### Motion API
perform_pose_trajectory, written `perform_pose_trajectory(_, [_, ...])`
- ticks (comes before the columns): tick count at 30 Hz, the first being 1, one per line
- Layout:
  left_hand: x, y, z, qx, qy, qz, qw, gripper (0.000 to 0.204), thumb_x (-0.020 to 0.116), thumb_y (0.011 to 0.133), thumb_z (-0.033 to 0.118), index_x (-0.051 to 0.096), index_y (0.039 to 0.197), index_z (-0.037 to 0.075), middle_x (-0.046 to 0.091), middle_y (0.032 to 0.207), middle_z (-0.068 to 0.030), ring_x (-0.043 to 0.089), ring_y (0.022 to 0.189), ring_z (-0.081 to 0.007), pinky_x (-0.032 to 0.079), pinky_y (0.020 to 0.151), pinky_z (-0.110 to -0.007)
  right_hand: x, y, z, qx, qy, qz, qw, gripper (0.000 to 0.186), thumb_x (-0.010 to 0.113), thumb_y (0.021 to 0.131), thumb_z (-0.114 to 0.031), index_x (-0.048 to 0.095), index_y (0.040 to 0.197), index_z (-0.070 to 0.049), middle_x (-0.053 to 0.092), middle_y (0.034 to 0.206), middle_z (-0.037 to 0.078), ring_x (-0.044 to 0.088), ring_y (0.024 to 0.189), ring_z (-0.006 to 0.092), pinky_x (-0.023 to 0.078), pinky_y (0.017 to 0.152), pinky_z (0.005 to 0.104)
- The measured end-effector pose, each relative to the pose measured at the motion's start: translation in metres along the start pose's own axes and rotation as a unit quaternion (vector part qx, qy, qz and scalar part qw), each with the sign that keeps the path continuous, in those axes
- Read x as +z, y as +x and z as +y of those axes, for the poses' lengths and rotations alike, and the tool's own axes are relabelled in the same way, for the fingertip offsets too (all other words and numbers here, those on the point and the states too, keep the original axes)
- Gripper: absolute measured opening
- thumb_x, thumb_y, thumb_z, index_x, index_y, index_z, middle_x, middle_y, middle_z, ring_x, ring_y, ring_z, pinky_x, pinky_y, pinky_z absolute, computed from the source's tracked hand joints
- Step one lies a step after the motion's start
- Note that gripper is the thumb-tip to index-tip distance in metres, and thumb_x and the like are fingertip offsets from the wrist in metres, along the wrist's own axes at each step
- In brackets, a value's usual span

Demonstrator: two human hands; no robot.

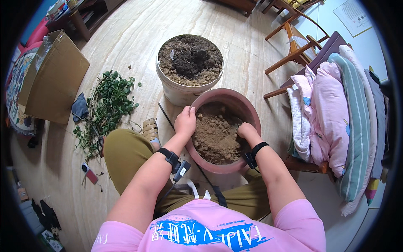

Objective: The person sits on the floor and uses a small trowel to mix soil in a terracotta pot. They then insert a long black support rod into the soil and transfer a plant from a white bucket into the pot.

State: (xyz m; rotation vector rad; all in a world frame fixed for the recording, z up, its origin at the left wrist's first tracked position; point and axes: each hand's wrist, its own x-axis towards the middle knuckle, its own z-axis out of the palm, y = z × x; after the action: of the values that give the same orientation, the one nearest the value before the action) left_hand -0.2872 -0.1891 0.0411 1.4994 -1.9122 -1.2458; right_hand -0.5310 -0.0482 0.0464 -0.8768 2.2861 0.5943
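Note:
A reddish clay pot sits on the floor between my knees, tilted toward me and partly filled with dry brown soil. My left hand rests on the pot's left rim, fingers curled over the edge. My right hand is inside the pot with its fingers pressed into the soil near the right wall; whether they close on anything is hidden. Just beyond the pot stands a white bucket full of dark soil and pale lumps.
A heap of green plant cuttings lies on the floor to the left, near a cardboard box. A red hand tool lies by my left knee. Wooden chairs and stacked bedding stand to the right.

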Motion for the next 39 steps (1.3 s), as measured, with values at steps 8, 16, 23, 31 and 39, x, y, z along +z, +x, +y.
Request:
perform_pose_trajectory(8, [-0.002,0.0,-0.003,-0.007,0.019,0.005,1.0,0.036,0.042,0.099,0.044,0.058,0.101,0.011,0.068,0.092,-0.0218,0.063,0.09,-0.0453,0.048,0.077,-0.055,0.014,-0.011,-0.035,0.003,0.129,-0.041,0.991,0.028,0.051,0.085,-0.01,0.071,0.098,0.006,0.069,0.098,0.026,0.071,0.088,0.0356,0.056,0.076,0.0414])
perform_pose_trajectory(16, [0.002,0.003,-0.003,0.008,0.022,0.009,1.0,0.037,0.041,0.099,0.044,0.059,0.102,0.011,0.068,0.093,-0.0217,0.063,0.09,-0.0448,0.048,0.078,-0.054,0.031,-0.052,-0.056,-0.055,0.147,0.103,0.982,0.037,0.046,0.098,-0.028,0.069,0.103,0.001,0.067,0.106,0.026,0.065,0.103,0.0402,0.051,0.09,0.0479])
perform_pose_trajectory(23, [0.004,0.002,-0.009,0.025,0.009,0.014,1.0,0.039,0.04,0.1,0.044,0.058,0.102,0.01,0.067,0.095,-0.0219,0.062,0.093,-0.0448,0.048,0.079,-0.053,0.034,-0.108,-0.077,-0.061,0.158,0.16,0.972,0.027,0.047,0.097,-0.022,0.06,0.104,0.001,0.07,0.098,0.024,0.069,0.095,0.0372,0.055,0.083,0.0473])
perform_pose_trajectory(31, [0.003,0.004,-0.011,0.029,0.011,-0.005,1.0,0.039,0.04,0.1,0.044,0.057,0.103,0.008,0.066,0.098,-0.0227,0.061,0.097,-0.0452,0.047,0.081,-0.052,0.03,-0.141,-0.091,-0.081,0.106,0.19,0.973,0.02,0.048,0.092,-0.01,0.055,0.106,0.002,0.071,0.086,0.019,0.072,0.082,0.0349,0.058,0.072,0.0436])
perform_pose_trajectory(39, [-0.024,0.025,0.003,-0.014,0.094,-0.176,0.98,0.053,0.041,0.099,0.042,0.052,0.125,-0.003,0.061,0.12,-0.0296,0.057,0.114,-0.044,0.044,0.099,-0.047,0.051,-0.153,-0.083,-0.128,0.102,0.267,0.95,0.013,0.051,0.087,-0.007,0.052,0.099,-0.001,0.068,0.082,0.019,0.071,0.073,0.0335,0.059,0.065,0.0427])
